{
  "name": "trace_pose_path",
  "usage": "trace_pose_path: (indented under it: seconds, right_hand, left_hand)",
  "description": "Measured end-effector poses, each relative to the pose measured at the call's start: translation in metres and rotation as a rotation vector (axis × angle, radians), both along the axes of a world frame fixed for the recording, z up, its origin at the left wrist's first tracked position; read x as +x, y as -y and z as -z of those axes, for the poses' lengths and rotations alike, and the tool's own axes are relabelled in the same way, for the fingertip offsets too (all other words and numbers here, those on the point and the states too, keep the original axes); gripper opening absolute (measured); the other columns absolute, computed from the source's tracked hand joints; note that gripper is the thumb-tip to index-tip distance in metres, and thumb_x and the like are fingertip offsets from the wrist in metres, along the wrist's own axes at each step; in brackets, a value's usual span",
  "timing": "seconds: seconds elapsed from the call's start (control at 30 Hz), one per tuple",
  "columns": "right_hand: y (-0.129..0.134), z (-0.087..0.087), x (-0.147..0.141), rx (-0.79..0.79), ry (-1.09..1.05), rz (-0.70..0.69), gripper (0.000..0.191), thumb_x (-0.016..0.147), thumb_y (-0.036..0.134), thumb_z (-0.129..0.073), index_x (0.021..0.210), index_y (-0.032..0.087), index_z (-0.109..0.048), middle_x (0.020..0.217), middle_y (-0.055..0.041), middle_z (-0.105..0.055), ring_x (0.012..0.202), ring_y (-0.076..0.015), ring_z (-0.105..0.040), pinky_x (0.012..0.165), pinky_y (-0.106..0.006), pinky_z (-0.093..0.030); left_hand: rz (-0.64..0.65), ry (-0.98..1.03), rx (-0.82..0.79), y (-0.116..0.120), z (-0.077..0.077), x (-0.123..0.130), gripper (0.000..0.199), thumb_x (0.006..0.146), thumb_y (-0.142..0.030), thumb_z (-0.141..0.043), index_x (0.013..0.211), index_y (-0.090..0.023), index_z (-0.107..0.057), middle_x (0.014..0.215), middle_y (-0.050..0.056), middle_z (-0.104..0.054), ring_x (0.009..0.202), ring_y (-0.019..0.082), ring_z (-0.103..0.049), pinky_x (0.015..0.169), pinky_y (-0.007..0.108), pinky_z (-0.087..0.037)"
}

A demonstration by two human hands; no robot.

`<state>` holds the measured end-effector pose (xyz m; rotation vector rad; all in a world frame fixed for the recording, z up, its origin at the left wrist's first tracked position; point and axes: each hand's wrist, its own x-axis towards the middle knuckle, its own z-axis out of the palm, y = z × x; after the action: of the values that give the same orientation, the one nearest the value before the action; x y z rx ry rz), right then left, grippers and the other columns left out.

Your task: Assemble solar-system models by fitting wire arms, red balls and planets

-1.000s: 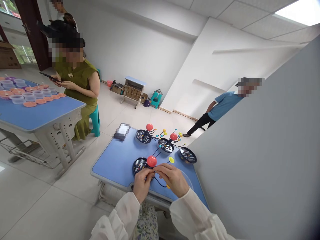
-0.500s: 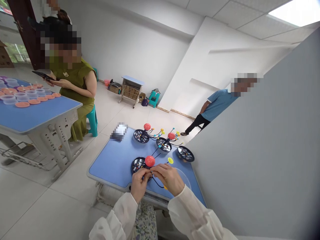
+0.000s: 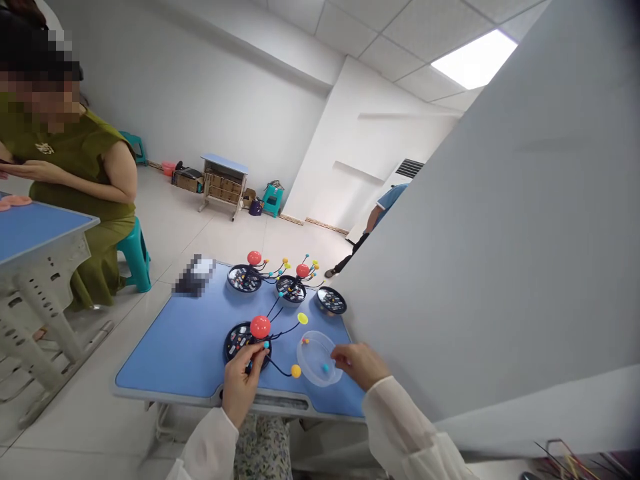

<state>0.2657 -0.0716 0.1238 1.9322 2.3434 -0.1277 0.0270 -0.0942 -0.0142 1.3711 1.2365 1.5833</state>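
A solar system model with a red ball (image 3: 260, 327) on a round black base (image 3: 233, 340) stands near the front of the blue desk. Thin black arms reach out from it, carrying a yellow disc-like piece (image 3: 303, 319) and an orange-yellow ball (image 3: 296, 371). My left hand (image 3: 241, 383) is closed in front of the base, pinching a small blue ball (image 3: 266, 345) at its fingertips. My right hand (image 3: 364, 365) is at the right rim of a clear plastic dish (image 3: 315, 381), fingers bent together; anything between them is hidden. Inside lie a blue ball (image 3: 325, 367) and small orange pieces (image 3: 305, 341).
Two more models (image 3: 245, 279) (image 3: 291, 289) and a base without arms (image 3: 331, 301) stand at the desk's back. A blurred object (image 3: 195, 277) lies at the back left corner. A grey partition (image 3: 450, 267) borders the right. A seated person (image 3: 85, 173) is at another desk.
My right hand has left the model and moved right to the dish's rim. The left hand stays at the model, now with a blue ball showing at its fingertips. The view has turned right.
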Motion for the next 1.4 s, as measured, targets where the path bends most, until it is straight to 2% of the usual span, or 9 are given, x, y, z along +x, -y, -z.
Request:
trace_pose_path:
  seconds: [0.17, 0.4, 0.53, 0.63, 0.7, 0.97, 1.2, 1.3, 1.4]
  right_hand:
    - [0.0, 0.033, -0.004, -0.069, 0.126, 0.06, 0.02, 0.077, 0.014, -0.063, 0.09, 0.027, -0.072, 0.094, -0.0025, -0.074, 0.086, -0.0216, -0.068, 0.077, -0.029, -0.045]
    - [-0.006, 0.05, -0.004, -0.02, 0.017, 0.082, 0.026, 0.076, 0.007, -0.056, 0.085, 0.025, -0.073, 0.088, -0.006, -0.074, 0.084, -0.0259, -0.068, 0.07, -0.032, -0.046]
    - [-0.008, 0.058, -0.009, 0.058, -0.615, 0.041, 0.019, 0.081, 0.025, -0.054, 0.089, 0.024, -0.072, 0.088, -0.0053, -0.073, 0.075, -0.0217, -0.068, 0.069, -0.032, -0.051]
    - [-0.007, 0.056, -0.027, 0.013, -1.16, 0.055, 0.029, 0.077, 0.047, -0.061, 0.09, 0.023, -0.071, 0.087, -0.0057, -0.073, 0.082, -0.0239, -0.069, 0.075, -0.035, -0.053]
    - [-0.007, 0.051, -0.043, -0.059, -1.346, 0.091, 0.037, 0.071, 0.054, -0.067, 0.09, 0.022, -0.071, 0.083, -0.006, -0.073, 0.082, -0.0258, -0.069, 0.076, -0.037, -0.053]
    - [-0.007, 0.048, -0.079, -0.264, -1.627, 0.185, 0.046, 0.062, 0.054, -0.076, 0.094, 0.021, -0.07, 0.09, -0.0063, -0.073, 0.086, -0.0232, -0.069, 0.077, -0.034, -0.052]
    - [-0.012, 0.059, -0.077, -0.221, -1.629, 0.235, 0.051, 0.058, 0.057, -0.077, 0.093, 0.02, -0.071, 0.087, -0.0067, -0.072, 0.088, -0.0253, -0.069, 0.08, -0.037, -0.052]
    - [-0.014, 0.06, -0.073, -0.185, -1.619, 0.271, 0.052, 0.056, 0.057, -0.078, 0.093, 0.021, -0.071, 0.084, -0.0058, -0.072, 0.085, -0.0249, -0.069, 0.078, -0.037, -0.053]
    - [-0.019, 0.053, -0.071, -0.149, -1.613, 0.288, 0.051, 0.055, 0.058, -0.078, 0.09, 0.021, -0.071, 0.082, -0.005, -0.072, 0.085, -0.0247, -0.069, 0.079, -0.036, -0.052]
  left_hand:
    - [-0.023, -0.057, -0.018, 0.005, 0.001, 0.0, 0.029, 0.086, -0.036, -0.052, 0.106, -0.02, -0.064, 0.097, 0.007, -0.072, 0.086, 0.02, -0.068, 0.079, 0.032, -0.055]
    - [-0.161, -0.193, 0.115, 0.011, 0.0, -0.029, 0.024, 0.088, -0.035, -0.048, 0.096, -0.02, -0.064, 0.093, 0.007, -0.068, 0.08, 0.018, -0.065, 0.07, 0.029, -0.053]
    - [-0.343, -0.247, 0.126, 0.0, -0.011, -0.047, 0.021, 0.088, -0.037, -0.05, 0.089, -0.019, -0.06, 0.083, 0.005, -0.061, 0.07, 0.016, -0.058, 0.066, 0.028, -0.05]
    - [-0.382, -0.298, 0.161, -0.011, -0.022, -0.051, 0.018, 0.087, -0.035, -0.051, 0.091, -0.019, -0.06, 0.087, 0.005, -0.059, 0.075, 0.017, -0.057, 0.07, 0.03, -0.049]
    - [-0.375, -0.323, 0.191, -0.017, -0.03, -0.051, 0.018, 0.086, -0.033, -0.052, 0.096, -0.02, -0.06, 0.096, 0.007, -0.059, 0.085, 0.019, -0.058, 0.076, 0.033, -0.049]
    - [-0.047, -0.347, 0.161, -0.034, -0.055, -0.051, 0.037, 0.084, -0.019, -0.05, 0.12, -0.024, -0.051, 0.126, 0.009, -0.053, 0.118, 0.023, -0.05, 0.099, 0.041, -0.039]
    - [0.12, -0.148, -0.016, -0.038, -0.032, -0.058, 0.05, 0.077, -0.008, -0.047, 0.125, -0.023, -0.046, 0.127, 0.009, -0.056, 0.116, 0.02, -0.054, 0.097, 0.036, -0.04]
    - [0.155, -0.05, -0.048, -0.052, -0.031, -0.068, 0.042, 0.08, -0.015, -0.05, 0.122, -0.022, -0.049, 0.127, 0.009, -0.057, 0.115, 0.02, -0.055, 0.097, 0.036, -0.041]
    - [0.327, -0.06, -0.071, -0.083, -0.051, -0.081, 0.033, 0.083, -0.03, -0.054, 0.115, -0.021, -0.056, 0.122, 0.009, -0.061, 0.112, 0.021, -0.057, 0.095, 0.035, -0.043]
